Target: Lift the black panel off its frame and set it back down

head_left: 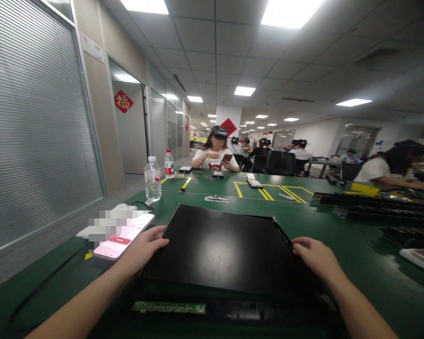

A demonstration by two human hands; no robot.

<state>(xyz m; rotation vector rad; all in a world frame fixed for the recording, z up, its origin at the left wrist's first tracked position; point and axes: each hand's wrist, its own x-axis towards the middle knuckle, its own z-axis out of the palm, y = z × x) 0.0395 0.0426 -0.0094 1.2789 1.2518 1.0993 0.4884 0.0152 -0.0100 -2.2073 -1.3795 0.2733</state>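
Note:
A dark, glossy flat screen panel lies in front of me, its far side slightly skewed over a thin black frame that shows at the far right corner. My left hand grips the panel's left edge, thumb on top. At the right side, the fingers of my right hand are closed on the edge where panel and frame meet; which of the two they hold is hard to tell. Along the near side runs a narrow green circuit board, partly in shadow.
A lit phone rests left of my left hand, near a water bottle and a smaller red-capped bottle. Black strips are piled at right. Across the green table a person holds a phone.

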